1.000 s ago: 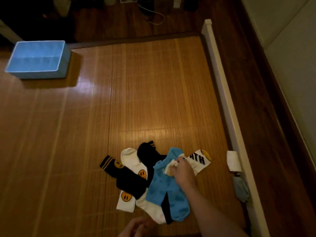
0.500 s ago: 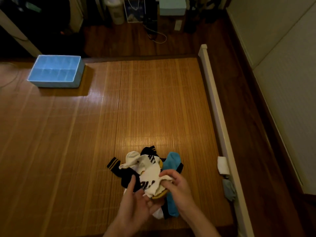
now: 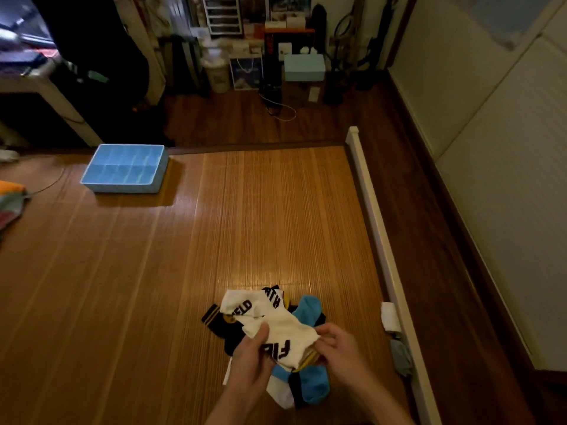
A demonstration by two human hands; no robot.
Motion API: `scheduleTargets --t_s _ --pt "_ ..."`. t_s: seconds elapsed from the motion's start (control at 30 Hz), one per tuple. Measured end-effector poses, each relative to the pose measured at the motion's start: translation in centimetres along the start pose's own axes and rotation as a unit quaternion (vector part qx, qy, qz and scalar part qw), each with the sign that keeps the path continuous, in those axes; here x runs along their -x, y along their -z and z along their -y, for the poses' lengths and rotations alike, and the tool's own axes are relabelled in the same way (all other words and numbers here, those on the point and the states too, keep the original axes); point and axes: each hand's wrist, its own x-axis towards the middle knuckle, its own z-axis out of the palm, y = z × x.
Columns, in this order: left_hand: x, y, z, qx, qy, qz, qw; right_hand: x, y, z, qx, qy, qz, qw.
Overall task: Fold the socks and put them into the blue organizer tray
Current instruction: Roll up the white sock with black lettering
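1. Nearest, left hand (image 3: 253,361) closed on the white socks (image 3: 277,328), thumb pressed on top of the fabric.
2. Just right of it, right hand (image 3: 343,351) pinching the same white socks at their near end, fingers curled round a yellow-edged part.
3. White socks lifted over the pile, black letters across them, far ends hanging toward the left.
4. Under the hands, a pile on the mat (image 3: 153,286): blue socks (image 3: 313,384) on the right, black sock (image 3: 214,319) with yellow stripes poking out left, and a white piece near the left wrist.
5. Right of the pile, a small white roll (image 3: 390,316) lying against the white rail (image 3: 377,237), a grey-blue cloth (image 3: 402,357) just nearer than it.
6. White rail running from near right to far along the mat's right edge.
7. Far left, blue tray (image 3: 122,187) on the mat, well apart from the pile, dividers visible inside, compartments showing no socks.
8. At the left edge, a bit of coloured cloth (image 3: 10,200).
9. Farthest, dark floor with a white cable (image 3: 283,113), boxes and shelves along the wall.
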Motion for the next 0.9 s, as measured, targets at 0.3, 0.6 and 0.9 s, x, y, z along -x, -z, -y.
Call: scheduleTargets --t_s 0.3,0.6,0.9 --pt "-0.4 6.3 1.0 -0.296 0.078 0.095 0.947 -4.6 -6.4 -2.4 0.046 -0.051 0.016 0.997" --pt "-3.8 13.2 0.6 -0.112 0.004 -0.178 0.978 -11.8 -8.0 -2.8 0.206 -0.079 0.164 0.962" --pt "-5.9 17.7 -2.3 -0.086 -0.018 -0.278 0.956 -23.5 -11.6 -9.3 0.655 0.064 0.109 0.745"
